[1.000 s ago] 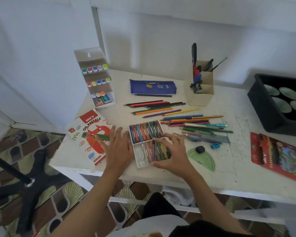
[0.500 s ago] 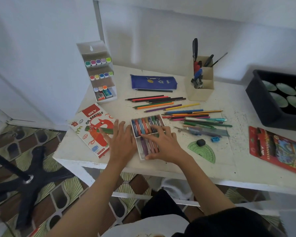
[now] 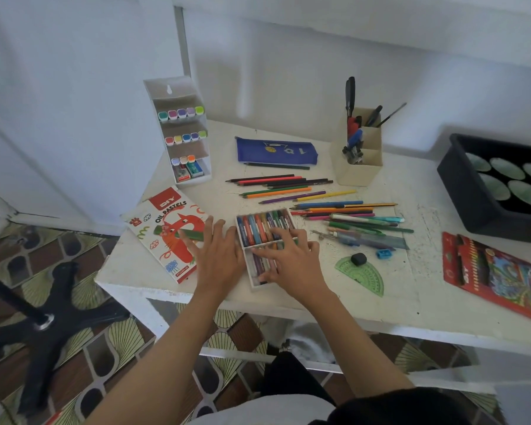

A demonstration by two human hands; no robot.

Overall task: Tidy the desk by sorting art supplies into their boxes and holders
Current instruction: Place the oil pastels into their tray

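A white tray of oil pastels (image 3: 248, 243) lies near the desk's front edge, in two rows of coloured sticks. My right hand (image 3: 292, 261) lies flat over the nearer row, fingers spread and pressing on the sticks. My left hand (image 3: 219, 253) rests open on the desk against the tray's left side. The oil pastels box sleeve (image 3: 163, 228) lies to the left with a green pastel stick (image 3: 181, 234) on it. Loose coloured pencils (image 3: 288, 187) and pens (image 3: 365, 223) are scattered behind and to the right of the tray.
A white marker rack (image 3: 181, 130) stands at the back left, a blue pencil pouch (image 3: 276, 151) and a beige pen holder (image 3: 360, 157) behind. A green protractor (image 3: 364, 276), black eraser (image 3: 358, 259), blue sharpener (image 3: 384, 253), red pencil box (image 3: 500, 274) and black tray (image 3: 460, 185) sit right.
My right hand has slid from the tray's right edge onto the nearer row of pastels and flattened. My left hand stays beside the tray.
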